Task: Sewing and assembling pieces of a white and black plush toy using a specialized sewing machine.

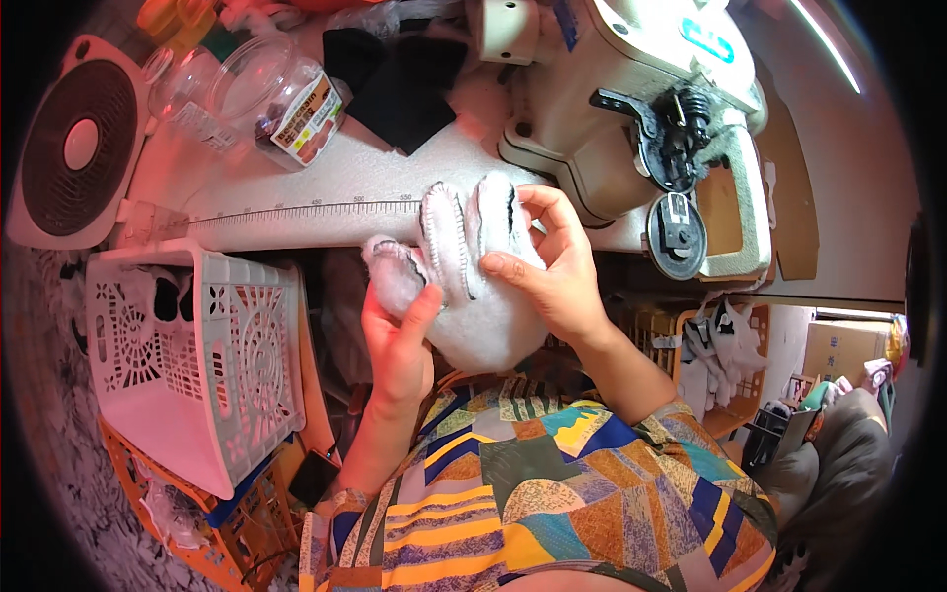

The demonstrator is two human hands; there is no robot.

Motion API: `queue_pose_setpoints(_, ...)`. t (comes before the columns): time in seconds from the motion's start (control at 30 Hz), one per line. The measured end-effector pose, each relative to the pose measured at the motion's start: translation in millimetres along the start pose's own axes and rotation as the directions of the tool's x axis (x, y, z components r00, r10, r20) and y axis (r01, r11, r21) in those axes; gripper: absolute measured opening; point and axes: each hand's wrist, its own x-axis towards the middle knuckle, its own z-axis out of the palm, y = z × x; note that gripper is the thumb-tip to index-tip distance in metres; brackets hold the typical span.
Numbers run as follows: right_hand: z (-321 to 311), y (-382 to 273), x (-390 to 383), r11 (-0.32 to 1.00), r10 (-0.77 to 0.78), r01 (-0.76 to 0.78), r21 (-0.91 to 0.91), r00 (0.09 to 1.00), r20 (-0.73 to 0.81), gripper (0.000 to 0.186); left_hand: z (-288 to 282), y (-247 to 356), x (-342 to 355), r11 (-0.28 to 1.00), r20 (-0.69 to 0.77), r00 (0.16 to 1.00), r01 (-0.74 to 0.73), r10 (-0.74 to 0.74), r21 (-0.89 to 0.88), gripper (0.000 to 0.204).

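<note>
The big cream-white sewing machine (pixel 631 109) sits on the long pale counter (pixel 296 212) at the far side, with its dark needle part turned toward the person. A ruler strip with little marks runs along the counter's near edge. On the person's left is a white plastic basket with holes (pixel 197 355), tipped on its side, over an orange crate (pixel 197 513). Farther off stands a round white fan (pixel 74 143).

In the middle, held up just in front of the counter's edge, is the soft white fluffy cloth piece with two ear-like flaps (pixel 464 286). It looks held up close so the person can see the stitched edges well. The left hand (pixel 400 340) is closed around its lower left part, thumb on top. The right hand (pixel 552 266) pinches the right flap between thumb and fingertips.

A clear plastic jar with a bright label (pixel 281 99) lies on the counter, beside some black cloth pieces (pixel 404 84). Nothing stands between the hands and the machine.
</note>
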Motion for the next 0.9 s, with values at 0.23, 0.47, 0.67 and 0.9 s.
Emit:
queue_pose_setpoints(0.23,-13,9,-4,0.850,-0.320,0.393,-0.352,0.915,0.247,0.095,-7,21,26,0.975,-0.174,0.979,0.068,-0.107,-0.212,0.037)
queue_pose_setpoints(0.47,-42,26,-46,0.469,-0.159,0.591,-0.657,0.788,0.595,0.079,-26,27,55,0.956,-0.130,0.976,0.134,-0.173,-0.262,0.043)
queue_pose_setpoints(0.67,-26,10,-31,0.548,-0.260,0.496,-0.673,0.866,0.427,0.063,-18,13,54,0.975,-0.245,0.955,-0.120,0.165,0.189,0.057)
queue_pose_setpoints(0.9,-15,12,-22,0.521,-0.264,0.457,-0.721,0.889,0.374,0.058,-11,-7,-27,0.291,0.267,0.778,-0.494,0.569,0.819,0.073)
